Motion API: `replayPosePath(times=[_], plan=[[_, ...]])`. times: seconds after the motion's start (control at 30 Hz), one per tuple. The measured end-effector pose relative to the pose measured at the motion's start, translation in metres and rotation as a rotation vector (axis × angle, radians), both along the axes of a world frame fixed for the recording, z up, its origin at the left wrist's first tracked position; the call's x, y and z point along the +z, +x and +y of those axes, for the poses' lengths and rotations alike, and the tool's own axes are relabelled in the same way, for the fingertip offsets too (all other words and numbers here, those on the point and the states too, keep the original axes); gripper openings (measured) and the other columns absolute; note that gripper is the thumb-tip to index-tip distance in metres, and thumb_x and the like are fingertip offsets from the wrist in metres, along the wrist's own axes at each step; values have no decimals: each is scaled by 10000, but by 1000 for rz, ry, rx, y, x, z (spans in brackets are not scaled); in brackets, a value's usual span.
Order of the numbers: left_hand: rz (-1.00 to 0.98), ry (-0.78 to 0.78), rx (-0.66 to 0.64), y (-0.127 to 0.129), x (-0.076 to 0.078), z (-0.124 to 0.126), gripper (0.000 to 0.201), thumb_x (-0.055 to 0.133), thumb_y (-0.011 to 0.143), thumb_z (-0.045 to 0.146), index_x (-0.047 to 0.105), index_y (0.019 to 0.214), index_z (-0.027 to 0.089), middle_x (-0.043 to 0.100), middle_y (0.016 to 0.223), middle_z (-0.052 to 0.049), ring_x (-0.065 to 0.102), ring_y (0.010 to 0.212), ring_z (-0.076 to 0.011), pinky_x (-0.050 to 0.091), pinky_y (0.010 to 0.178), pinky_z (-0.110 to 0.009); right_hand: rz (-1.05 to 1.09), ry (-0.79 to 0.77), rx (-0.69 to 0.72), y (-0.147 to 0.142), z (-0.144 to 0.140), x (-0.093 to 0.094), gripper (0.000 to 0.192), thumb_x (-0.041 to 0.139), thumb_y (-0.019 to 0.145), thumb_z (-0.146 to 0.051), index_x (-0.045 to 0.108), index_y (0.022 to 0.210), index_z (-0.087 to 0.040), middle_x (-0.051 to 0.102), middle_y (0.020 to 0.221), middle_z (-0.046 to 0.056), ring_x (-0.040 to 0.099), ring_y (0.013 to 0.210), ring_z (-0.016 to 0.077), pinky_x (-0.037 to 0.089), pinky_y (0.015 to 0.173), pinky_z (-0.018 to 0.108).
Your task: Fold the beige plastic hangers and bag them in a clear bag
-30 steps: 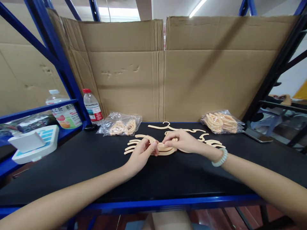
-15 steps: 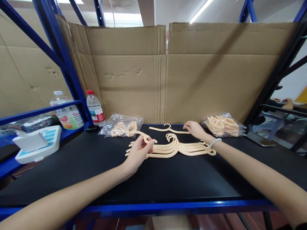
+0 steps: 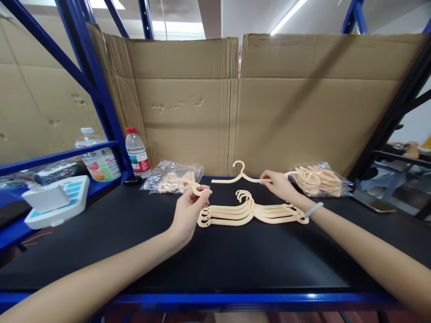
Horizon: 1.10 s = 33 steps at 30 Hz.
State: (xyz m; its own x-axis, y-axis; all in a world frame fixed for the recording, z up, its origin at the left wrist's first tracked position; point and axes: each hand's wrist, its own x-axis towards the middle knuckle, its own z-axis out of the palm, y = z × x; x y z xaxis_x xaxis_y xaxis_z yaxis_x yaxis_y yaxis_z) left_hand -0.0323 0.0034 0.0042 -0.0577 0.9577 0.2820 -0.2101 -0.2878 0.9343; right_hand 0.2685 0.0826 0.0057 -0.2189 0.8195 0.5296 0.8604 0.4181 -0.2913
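Observation:
A curved cream plastic hanger end piece (image 3: 188,181) is pinched between the thumb and fingers of my left hand (image 3: 190,208). My right hand (image 3: 274,184) grips the right arm of a cream clothes hanger (image 3: 232,180), whose hook points up. This hanger's left arm ends in a plain straight tip; its right end is partly covered by my fingers. Nearer to me, several cream hangers (image 3: 232,221) lie in an overlapping row with their hooks together and rounded ends at both sides. My left fingers are close to the left ends of that row.
Clear plastic bags with cream pieces, a left bag (image 3: 161,181) and a right bag (image 3: 321,179), lie at the back of the black table (image 3: 235,260). A red-capped bottle (image 3: 138,154), white device (image 3: 57,202) and phone (image 3: 373,202) sit at the sides. Cardboard (image 3: 303,107) stands behind.
The hanger in my right hand has been raised and tilted so its hook stands higher. My left hand has shifted slightly, turning its piece. The view has moved a little.

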Motion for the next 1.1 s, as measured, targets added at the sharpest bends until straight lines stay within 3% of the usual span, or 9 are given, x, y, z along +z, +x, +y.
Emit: replayPosePath(times=[0.17, 0.37, 0.5, 0.67, 1.1], plan=[[-100, -97, -46, 0, 7, 0, 333, 802, 644, 327, 664, 867, 122, 562, 762, 10, 472, 642, -73, 404, 638, -212, 134, 83, 91, 9, -41, 9, 79, 548, 850, -230, 562, 917, -189, 650, 836, 46, 631, 777, 207, 485, 723, 324], [-156, -134, -165, -1, 11, 1, 294, 845, 590, 287, 670, 768, 131, 558, 737, 11, 482, 649, -76, 421, 637, -199, 148, 217, 160, 15, -76, 3, 151, 486, 918, -271, 601, 982, -197, 617, 860, 64, 603, 787, 207, 507, 698, 332], [-181, -163, -255, -2, 11, 2, 235, 818, 655, 266, 645, 752, 139, 548, 784, 4, 499, 709, -87, 446, 669, -197, 195, 268, 178, 17, -83, -2, 109, 533, 905, -272, 587, 973, -207, 647, 905, 55, 629, 814, 201, 529, 725, 319], [-221, -221, -357, -1, 12, -2, 190, 772, 723, 247, 609, 728, 150, 567, 975, -22, 526, 801, -108, 491, 755, -254, 215, 209, 222, 16, -87, -5, 129, 512, 919, -284, 585, 991, -207, 655, 899, 57, 641, 801, 195, 546, 721, 313], [-228, -220, -466, 3, 11, -10, 184, 756, 757, 262, 610, 735, 152, 575, 964, -38, 536, 819, -124, 505, 737, -255, 134, 335, 239, 9, -93, -4, 100, 524, 907, -201, 586, 982, -224, 660, 879, 40, 634, 780, 184, 524, 692, 291]])
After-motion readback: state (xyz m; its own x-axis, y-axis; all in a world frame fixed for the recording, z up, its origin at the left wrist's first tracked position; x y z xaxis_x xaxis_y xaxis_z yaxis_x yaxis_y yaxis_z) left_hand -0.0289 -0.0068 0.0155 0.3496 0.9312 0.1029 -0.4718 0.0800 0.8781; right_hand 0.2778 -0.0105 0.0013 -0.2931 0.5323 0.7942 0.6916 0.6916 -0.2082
